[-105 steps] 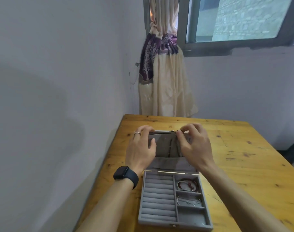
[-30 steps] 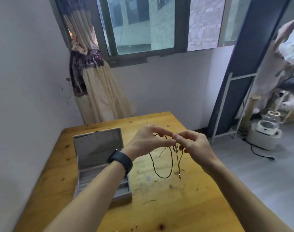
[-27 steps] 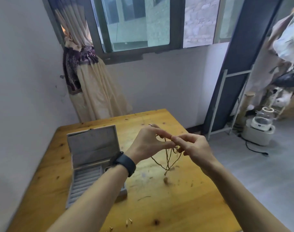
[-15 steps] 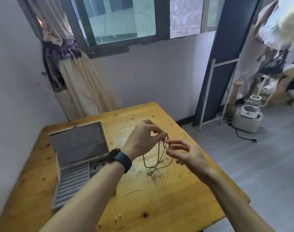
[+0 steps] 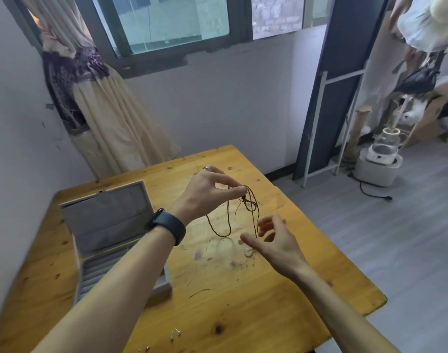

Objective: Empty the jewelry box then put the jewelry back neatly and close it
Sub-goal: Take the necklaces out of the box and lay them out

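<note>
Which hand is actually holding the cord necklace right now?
The left hand, the one with the dark watch: it pinches the cord necklace aloft. The right hand is open below, gripping nothing.

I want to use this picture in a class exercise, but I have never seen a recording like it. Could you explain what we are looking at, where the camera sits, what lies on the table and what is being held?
There is no machine here. The camera is worn on a person's head and looks forward and down, so both bare arms reach into view from below. The left hand, with a dark watch on its wrist, pinches a thin brown cord necklace that dangles above the wooden table. The right hand is open just below the cord, holding nothing. On the table at the left stands a grey jewelry box with its lid up. A small pale round piece lies by the right hand, and a few tiny earrings lie near the front edge.
</note>
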A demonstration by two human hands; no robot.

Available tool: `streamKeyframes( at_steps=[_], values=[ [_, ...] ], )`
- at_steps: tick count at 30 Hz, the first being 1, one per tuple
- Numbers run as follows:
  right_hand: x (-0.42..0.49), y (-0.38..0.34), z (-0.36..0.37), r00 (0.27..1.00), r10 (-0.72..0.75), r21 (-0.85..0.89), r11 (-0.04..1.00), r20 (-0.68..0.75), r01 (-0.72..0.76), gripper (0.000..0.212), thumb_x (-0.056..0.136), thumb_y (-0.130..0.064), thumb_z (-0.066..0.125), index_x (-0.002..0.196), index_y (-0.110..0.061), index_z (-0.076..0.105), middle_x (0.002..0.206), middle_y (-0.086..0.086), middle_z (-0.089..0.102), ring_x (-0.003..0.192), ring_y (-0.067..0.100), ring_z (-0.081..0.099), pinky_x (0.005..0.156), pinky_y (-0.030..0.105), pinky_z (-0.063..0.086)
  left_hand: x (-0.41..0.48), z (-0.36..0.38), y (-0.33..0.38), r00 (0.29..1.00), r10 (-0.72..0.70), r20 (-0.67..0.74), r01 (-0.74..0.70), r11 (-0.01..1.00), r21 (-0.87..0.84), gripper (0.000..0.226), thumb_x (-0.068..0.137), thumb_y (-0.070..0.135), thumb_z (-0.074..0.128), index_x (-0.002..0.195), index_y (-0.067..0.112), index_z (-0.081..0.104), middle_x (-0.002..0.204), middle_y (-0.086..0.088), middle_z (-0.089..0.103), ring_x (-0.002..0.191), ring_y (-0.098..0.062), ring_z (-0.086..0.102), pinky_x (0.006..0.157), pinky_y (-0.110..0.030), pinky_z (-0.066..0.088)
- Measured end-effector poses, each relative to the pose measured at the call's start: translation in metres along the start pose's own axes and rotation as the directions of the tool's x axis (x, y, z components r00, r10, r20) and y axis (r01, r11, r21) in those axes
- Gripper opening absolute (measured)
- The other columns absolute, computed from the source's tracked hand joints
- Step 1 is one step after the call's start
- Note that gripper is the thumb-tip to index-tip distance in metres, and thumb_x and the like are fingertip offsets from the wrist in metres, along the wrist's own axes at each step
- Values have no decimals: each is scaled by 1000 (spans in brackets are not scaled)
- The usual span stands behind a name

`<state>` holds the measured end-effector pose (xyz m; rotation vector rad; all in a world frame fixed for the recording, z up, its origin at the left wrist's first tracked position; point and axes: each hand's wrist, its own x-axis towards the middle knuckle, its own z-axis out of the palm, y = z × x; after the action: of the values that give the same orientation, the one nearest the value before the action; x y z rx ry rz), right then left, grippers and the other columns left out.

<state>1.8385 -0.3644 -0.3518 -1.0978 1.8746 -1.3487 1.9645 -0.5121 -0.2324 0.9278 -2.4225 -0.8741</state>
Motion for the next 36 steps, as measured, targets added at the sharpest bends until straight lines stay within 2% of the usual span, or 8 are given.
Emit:
streamKeyframes(
  at_steps=[4,6,9,12,15,19,27,36],
  values=[
    [15,2,11,995,-45,-44,998,-86,41,37,87,-50,70,118,-35,57,90,-4,55,81,9,56,72,33,52,7,0,-7,1000,-5,23,5,1000,8,30,77,58,74,93,33,79,102,13,49,94,-3,47,72,-21,35],
    [20,7,13,994,-88,-96,992,-62,82,17,94,-46,62,101,-32,68,89,-8,57,82,2,55,72,25,46,12,2,-14,1000,-7,-19,7,1000,21,26,80,55,74,91,33,79,101,15,49,93,-1,47,73,-22,36],
    [14,22,7,995,-86,-87,993,-59,81,22,98,-43,55,85,-32,69,92,-10,58,85,-3,55,75,15,41,21,8,-29,991,-10,-131,20,997,74,20,82,50,75,89,32,78,99,16,48,95,-2,48,79,-25,40],
    [5,41,-7,995,-39,-68,997,-90,33,26,99,-44,50,84,-31,67,94,-16,63,96,1,58,89,27,44,32,20,-46,982,-19,-186,45,989,140,19,82,51,74,90,34,77,101,10,50,101,-10,49,82,-30,44],
    [-2,48,-24,995,33,-54,998,-98,-39,26,101,-43,46,90,-30,65,94,-25,67,90,0,62,77,27,46,46,41,-61,985,-32,-171,69,975,212,20,84,54,71,93,37,76,103,9,49,102,-12,49,78,-31,45],
    [-1,58,-40,981,42,-194,978,-192,-80,21,104,-36,44,89,-29,57,74,-10,67,69,3,63,62,28,48,62,74,-76,993,-19,-114,57,939,339,22,88,54,65,99,38,75,105,8,50,104,-15,49,74,-31,44],
    [-6,97,-48,944,-175,-709,701,-279,-79,14,98,-32,55,98,-27,69,86,-10,59,83,18,58,59,36,52,92,132,-88,998,2,-69,30,890,454,26,92,54,61,104,35,75,105,5,52,102,-16,48,71,-28,38],
    [-15,110,-45,895,-315,-800,596,-316,-73,22,87,-24,72,108,-24,76,92,-3,63,85,23,56,57,35,52,114,158,-96,997,-48,-54,67,887,457,31,91,54,62,105,31,77,105,4,56,101,-17,50,72,-29,43]
  ],
)
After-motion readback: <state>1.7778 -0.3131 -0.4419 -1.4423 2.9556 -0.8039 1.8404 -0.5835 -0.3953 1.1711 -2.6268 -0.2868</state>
